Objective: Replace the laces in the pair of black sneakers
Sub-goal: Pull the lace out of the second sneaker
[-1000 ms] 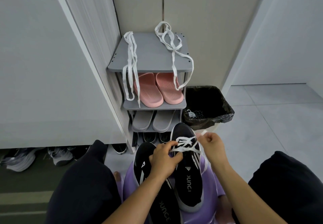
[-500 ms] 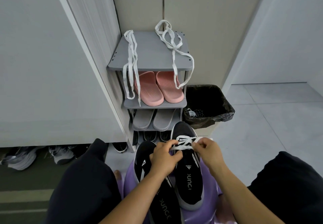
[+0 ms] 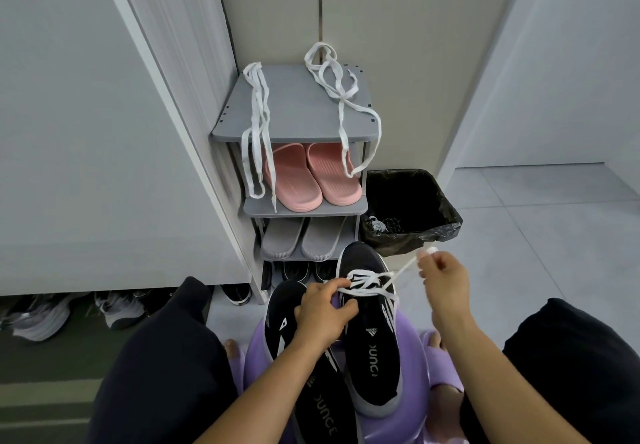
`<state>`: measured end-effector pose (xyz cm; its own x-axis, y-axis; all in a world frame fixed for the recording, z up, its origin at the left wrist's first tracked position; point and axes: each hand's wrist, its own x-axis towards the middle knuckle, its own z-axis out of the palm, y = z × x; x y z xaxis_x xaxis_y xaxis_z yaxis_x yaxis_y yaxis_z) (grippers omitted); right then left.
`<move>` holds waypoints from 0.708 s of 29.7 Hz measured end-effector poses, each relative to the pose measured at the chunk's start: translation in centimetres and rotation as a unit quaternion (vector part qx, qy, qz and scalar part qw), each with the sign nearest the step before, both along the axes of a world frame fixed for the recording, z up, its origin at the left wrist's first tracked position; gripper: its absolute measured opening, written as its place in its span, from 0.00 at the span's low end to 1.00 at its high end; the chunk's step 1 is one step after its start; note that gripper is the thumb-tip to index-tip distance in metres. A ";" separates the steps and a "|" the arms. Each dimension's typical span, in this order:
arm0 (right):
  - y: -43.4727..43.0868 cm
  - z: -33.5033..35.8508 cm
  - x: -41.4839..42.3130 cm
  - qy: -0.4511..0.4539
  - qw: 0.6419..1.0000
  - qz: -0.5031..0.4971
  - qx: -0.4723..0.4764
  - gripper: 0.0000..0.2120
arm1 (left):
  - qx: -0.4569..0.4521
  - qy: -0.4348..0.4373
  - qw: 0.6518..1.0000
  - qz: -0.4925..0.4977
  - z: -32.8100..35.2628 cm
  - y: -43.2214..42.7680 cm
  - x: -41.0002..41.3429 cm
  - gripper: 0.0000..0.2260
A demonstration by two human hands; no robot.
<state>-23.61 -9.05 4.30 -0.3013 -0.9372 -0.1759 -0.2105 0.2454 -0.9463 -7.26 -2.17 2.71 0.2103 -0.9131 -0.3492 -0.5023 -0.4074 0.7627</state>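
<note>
Two black sneakers are lying side by side on a purple stool between the seated person's knees, toes pointing to twelve o'clock. The laced sneaker is sitting at three o'clock of the second sneaker, touching it. The left hand is gripping the laced sneaker at its eyelet edge, fingers curled, the forefinger tip resting on the white lace. The right hand is pinching the free end of that lace between thumb and forefinger, the other fingers folded, drawing it taut toward two o'clock. At twelve o'clock a grey shoe rack is standing, with two spare laces draping over its top shelf. A black-lined bin is sitting at its three o'clock side.
</note>
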 end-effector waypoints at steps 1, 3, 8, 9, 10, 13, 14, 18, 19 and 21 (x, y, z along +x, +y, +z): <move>-0.2 0.2 -0.2 -0.029 1.000 0.002 0.004 0.12 | 0.000 0.000 1.000 0.001 0.0 0.0 0.0 0.15; 0.4 -0.2 0.5 0.000 0.994 0.085 0.063 0.14 | 0.000 -0.006 1.000 0.002 0.0 -0.1 -0.1 0.16; 1.6 -1.9 1.5 0.057 0.987 0.130 0.073 0.14 | -0.003 -0.007 1.000 0.007 0.0 0.0 -0.2 0.16; 1.1 -1.3 1.1 0.047 0.994 0.081 0.049 0.13 | -0.003 -0.006 1.000 0.005 -0.1 0.0 -0.1 0.15; 0.6 -0.5 0.6 0.019 0.999 0.031 0.026 0.12 | -0.003 -0.007 1.000 0.004 -0.1 0.0 -0.1 0.15; 0.3 0.2 0.4 -0.019 0.998 0.048 0.043 0.12 | -0.001 -0.014 1.000 0.000 -0.2 -0.1 -0.1 0.16; 0.8 -0.2 0.9 0.005 0.993 0.096 0.069 0.12 | -0.001 -0.015 1.000 0.001 -0.2 -0.1 -0.1 0.16; 1.8 -1.8 1.7 0.053 0.985 0.142 0.085 0.16 | -0.004 -0.014 1.000 0.005 -0.2 -0.1 -0.2 0.15; 1.3 -1.5 1.4 0.038 0.993 0.095 0.064 0.15 | -0.005 -0.013 1.000 0.005 -0.2 -0.1 -0.2 0.15; 0.3 -0.3 0.5 -0.016 1.000 -0.005 0.020 0.11 | -0.006 -0.011 1.000 0.005 -0.3 -0.1 -0.1 0.15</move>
